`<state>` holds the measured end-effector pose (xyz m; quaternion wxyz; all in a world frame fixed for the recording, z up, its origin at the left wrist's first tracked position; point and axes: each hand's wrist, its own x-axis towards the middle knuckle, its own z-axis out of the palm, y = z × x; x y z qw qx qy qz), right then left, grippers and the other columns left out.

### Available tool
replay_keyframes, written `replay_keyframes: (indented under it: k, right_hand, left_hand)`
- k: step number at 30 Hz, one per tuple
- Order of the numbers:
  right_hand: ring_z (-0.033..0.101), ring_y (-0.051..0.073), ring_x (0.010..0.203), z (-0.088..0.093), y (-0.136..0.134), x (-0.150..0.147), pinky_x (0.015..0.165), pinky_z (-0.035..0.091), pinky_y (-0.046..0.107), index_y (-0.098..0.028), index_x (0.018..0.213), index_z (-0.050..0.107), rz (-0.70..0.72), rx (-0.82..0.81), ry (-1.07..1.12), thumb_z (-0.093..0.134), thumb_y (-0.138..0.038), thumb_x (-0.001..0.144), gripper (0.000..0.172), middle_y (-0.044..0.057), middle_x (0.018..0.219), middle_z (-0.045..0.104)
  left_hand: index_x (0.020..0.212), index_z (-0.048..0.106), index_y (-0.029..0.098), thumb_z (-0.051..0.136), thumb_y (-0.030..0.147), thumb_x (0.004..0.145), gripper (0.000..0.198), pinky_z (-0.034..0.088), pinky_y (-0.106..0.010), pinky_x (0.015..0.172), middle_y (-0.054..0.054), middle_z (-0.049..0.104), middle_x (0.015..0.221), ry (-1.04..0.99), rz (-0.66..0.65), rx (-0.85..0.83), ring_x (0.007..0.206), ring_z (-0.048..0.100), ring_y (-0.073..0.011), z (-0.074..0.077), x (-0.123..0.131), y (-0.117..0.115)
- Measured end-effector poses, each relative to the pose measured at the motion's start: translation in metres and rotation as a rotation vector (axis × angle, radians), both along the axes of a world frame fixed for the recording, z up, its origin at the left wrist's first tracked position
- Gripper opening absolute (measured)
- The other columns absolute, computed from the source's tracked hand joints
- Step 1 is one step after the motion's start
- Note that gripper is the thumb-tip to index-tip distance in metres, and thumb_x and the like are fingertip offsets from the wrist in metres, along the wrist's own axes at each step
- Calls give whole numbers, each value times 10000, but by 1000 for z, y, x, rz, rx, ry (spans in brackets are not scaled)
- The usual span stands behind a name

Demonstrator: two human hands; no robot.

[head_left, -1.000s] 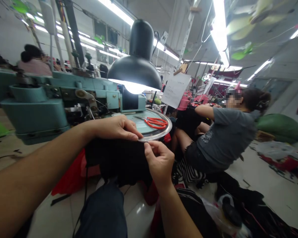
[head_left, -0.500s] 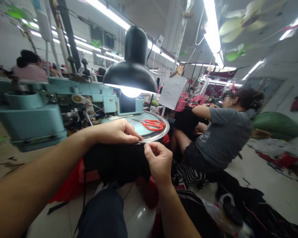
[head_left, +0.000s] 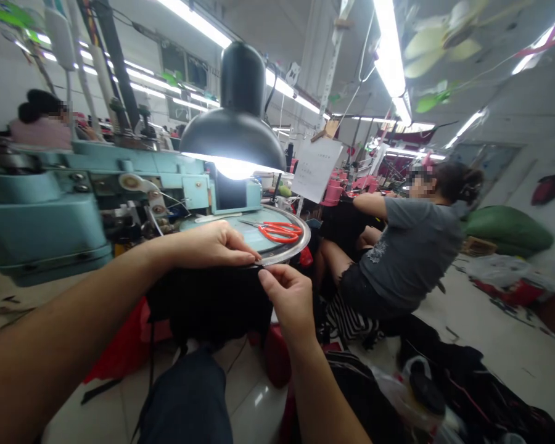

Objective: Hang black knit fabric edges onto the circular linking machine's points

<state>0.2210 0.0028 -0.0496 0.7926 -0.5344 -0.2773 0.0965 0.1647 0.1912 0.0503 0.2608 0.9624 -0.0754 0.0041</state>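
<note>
While a big blue-green machine (head_left: pixel 41 222) stands by the round counter (head_left: pixel 306 233), black cloth (head_left: pixel 213 302) hangs in front. The left hand (head_left: pixel 217 243) and right hand (head_left: pixel 292 302) each pinch its top edge. Red scissors (head_left: pixel 277 232) lie on the counter.

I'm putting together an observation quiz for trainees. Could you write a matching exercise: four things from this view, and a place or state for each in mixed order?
Things:
1. Scissors
2. Lamp
3. Black cloth
4. Paper sheet

Places or states:
A. White, with writing, hanging from a wooden clip
B. Hanging below the left hand and the right hand
C. Lying on the round plate
D. Black outside, its bulb lit

Pairs: 1-C, 2-D, 3-B, 4-A
</note>
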Motion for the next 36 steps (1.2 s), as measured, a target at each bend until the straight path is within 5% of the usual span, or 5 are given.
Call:
replay_keyframes:
  k: [16, 23, 36]
  right_hand:
    - [550, 119, 539, 1, 0, 1, 529, 446, 237, -141, 702, 725, -119, -9, -59, 729, -333, 745, 197, 1, 602, 675]
    - [619, 149, 594, -1, 3, 1, 593, 510, 269, -148, 793, 772, 9, 11, 0, 760, -332, 719, 199, 23, 688, 738]
    - [597, 143, 558, -1, 3, 0, 556, 489, 259, -148, 747, 774, -65, 1, -45, 744, -334, 737, 189, 19, 641, 722]
  left_hand:
    - [1075, 814, 260, 645, 563, 863, 407, 503, -216, 755, -21, 795, 929, 11, 26, 28, 852, 693, -194, 1, 2, -2]
    - [1105, 796, 193, 612, 438, 929, 354, 495, -201, 812, -9, 797, 1021, -4, 12, 32, 922, 702, -187, 3, -1, -9]
    - [1094, 799, 192, 614, 425, 929, 340, 476, -191, 777, -2, 799, 979, -9, 29, 52, 878, 692, -173, 4, -1, -10]
